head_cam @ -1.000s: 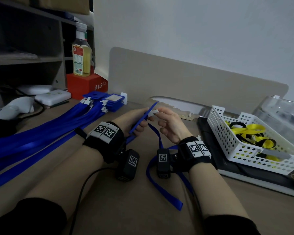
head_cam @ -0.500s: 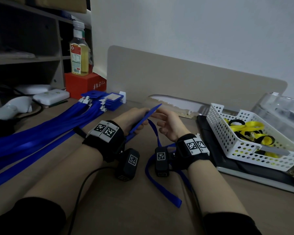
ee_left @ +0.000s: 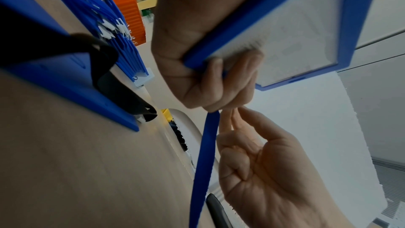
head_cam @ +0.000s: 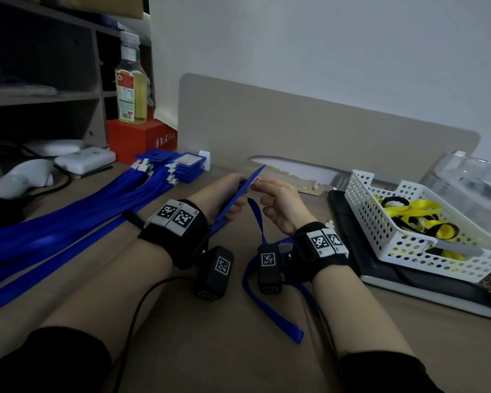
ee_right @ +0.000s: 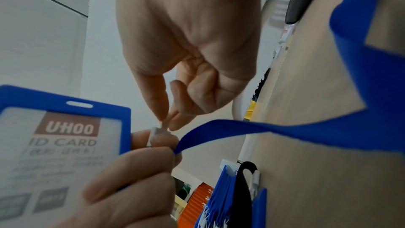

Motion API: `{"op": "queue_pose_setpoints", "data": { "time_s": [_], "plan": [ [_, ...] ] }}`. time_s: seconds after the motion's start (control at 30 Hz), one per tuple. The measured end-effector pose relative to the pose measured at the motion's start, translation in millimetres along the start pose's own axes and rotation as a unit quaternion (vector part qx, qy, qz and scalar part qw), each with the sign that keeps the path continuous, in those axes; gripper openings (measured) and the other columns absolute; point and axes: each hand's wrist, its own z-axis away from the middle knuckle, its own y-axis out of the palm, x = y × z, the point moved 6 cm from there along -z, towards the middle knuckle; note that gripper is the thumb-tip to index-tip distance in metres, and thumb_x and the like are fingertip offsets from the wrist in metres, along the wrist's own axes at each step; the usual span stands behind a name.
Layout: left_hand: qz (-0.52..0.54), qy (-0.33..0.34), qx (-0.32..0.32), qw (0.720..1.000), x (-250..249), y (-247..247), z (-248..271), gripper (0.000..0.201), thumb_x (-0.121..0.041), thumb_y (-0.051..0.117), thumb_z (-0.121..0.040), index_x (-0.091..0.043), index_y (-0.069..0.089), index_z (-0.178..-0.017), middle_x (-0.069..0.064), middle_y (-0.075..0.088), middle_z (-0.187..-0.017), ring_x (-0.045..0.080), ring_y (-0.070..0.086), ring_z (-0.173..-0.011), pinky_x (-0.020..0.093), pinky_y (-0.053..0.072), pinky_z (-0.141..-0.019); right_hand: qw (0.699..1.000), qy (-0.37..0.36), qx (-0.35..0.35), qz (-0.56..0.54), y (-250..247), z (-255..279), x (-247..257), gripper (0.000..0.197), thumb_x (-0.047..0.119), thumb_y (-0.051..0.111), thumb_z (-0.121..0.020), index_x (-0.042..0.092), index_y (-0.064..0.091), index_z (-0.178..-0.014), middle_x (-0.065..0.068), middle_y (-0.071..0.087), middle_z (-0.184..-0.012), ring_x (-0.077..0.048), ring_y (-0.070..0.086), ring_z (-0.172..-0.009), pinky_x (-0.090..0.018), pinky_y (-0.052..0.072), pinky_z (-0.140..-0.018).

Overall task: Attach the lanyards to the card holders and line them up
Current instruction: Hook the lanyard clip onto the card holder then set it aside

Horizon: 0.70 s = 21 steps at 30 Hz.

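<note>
A blue card holder (head_cam: 248,185) with a UHOO ID card insert (ee_right: 61,136) is held edge-up in my left hand (head_cam: 233,194), fingers curled round its side. The same hand traps the end of a blue lanyard (head_cam: 256,219) against the holder. My right hand (head_cam: 262,184) pinches the lanyard's white clip (ee_right: 158,130) between thumb and forefinger, beside the holder's upper corner and below its slot (ee_right: 79,104). The strap (ee_left: 206,153) hangs down and loops on the table (head_cam: 270,310). A pile of blue lanyards (head_cam: 68,231) with holders attached (head_cam: 182,167) lies at the left.
A white perforated basket (head_cam: 386,251) with yellow and black lanyards sits on a dark pad (head_cam: 349,239) at the right, a clear container (head_cam: 471,188) behind it. A bottle (head_cam: 131,80) on a red box (head_cam: 142,137) and white devices (head_cam: 82,163) stand at the back left.
The right hand has closed in on the left, bringing the white clip against the card holder's upper part. The left hand keeps its grip in about the same place.
</note>
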Motion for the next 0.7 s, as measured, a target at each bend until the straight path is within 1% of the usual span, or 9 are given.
{"op": "queue_pose_setpoints", "data": {
  "time_s": [0.13,0.27,0.37,0.43,0.57,0.63,0.7],
  "plan": [
    [-0.009,0.005,-0.002,1.000,-0.6,0.4,0.7,0.033,-0.035,0.035,-0.099,-0.020,0.042,-0.070,-0.007,0.035,-0.045,0.007,0.029,-0.029,0.015,0.022,-0.031,1.000,-0.002,-0.004,-0.003,0.4,1.4,1.1,0.012,0.004,0.058,-0.089,0.009,0.066,-0.097,-0.005,0.067,-0.092,-0.005,0.036,-0.047,-0.016,0.024,-0.035],
    [-0.048,0.014,-0.007,0.999,-1.8,3.7,2.2,0.032,-0.034,0.037,-0.098,-0.021,0.038,-0.068,-0.007,0.032,-0.043,0.008,0.025,-0.030,0.014,0.019,-0.031,1.000,-0.004,-0.017,0.005,1.0,1.4,0.9,0.009,0.008,0.055,-0.091,0.009,0.063,-0.092,-0.008,0.064,-0.094,-0.005,0.034,-0.046,-0.017,0.020,-0.037],
    [-0.066,0.009,-0.012,0.998,-2.4,4.3,4.6,0.031,-0.034,0.037,-0.098,-0.021,0.040,-0.070,-0.007,0.034,-0.044,0.008,0.026,-0.032,0.015,0.020,-0.031,0.999,-0.008,-0.029,0.019,0.6,1.7,0.4,0.008,0.010,0.055,-0.091,0.009,0.062,-0.092,-0.004,0.059,-0.087,-0.006,0.033,-0.047,-0.018,0.019,-0.038],
    [-0.077,0.010,-0.018,0.997,-3.2,4.2,5.6,0.031,-0.034,0.038,-0.099,-0.020,0.041,-0.071,-0.007,0.035,-0.044,0.007,0.027,-0.032,0.015,0.021,-0.032,0.999,-0.010,-0.037,0.023,0.4,2.2,0.4,0.009,0.011,0.055,-0.091,0.008,0.062,-0.095,-0.002,0.056,-0.083,-0.006,0.033,-0.046,-0.018,0.018,-0.038],
    [-0.087,0.011,-0.026,0.996,-4.2,3.4,7.2,0.031,-0.035,0.040,-0.099,-0.019,0.045,-0.073,-0.008,0.038,-0.043,0.006,0.029,-0.031,0.016,0.023,-0.031,0.999,-0.011,-0.042,0.026,1.1,2.5,-0.2,0.010,0.013,0.055,-0.092,0.009,0.063,-0.095,-0.001,0.055,-0.083,-0.006,0.032,-0.043,-0.018,0.018,-0.036],
    [-0.085,0.005,-0.021,0.996,-4.2,3.3,7.2,0.031,-0.035,0.041,-0.099,-0.019,0.044,-0.073,-0.008,0.037,-0.043,0.006,0.028,-0.031,0.015,0.022,-0.032,0.998,-0.014,-0.046,0.034,1.0,3.1,0.0,0.011,0.015,0.056,-0.091,0.009,0.064,-0.097,-0.001,0.055,-0.083,-0.006,0.033,-0.044,-0.018,0.019,-0.036],
    [-0.084,-0.002,-0.014,0.996,-3.6,3.4,7.5,0.031,-0.035,0.040,-0.099,-0.020,0.042,-0.072,-0.008,0.036,-0.043,0.006,0.027,-0.031,0.015,0.021,-0.032,0.998,-0.016,-0.049,0.038,0.8,3.9,0.3,0.010,0.017,0.057,-0.092,0.010,0.064,-0.095,0.000,0.055,-0.082,-0.005,0.033,-0.043,-0.019,0.020,-0.036]
  ]
}}
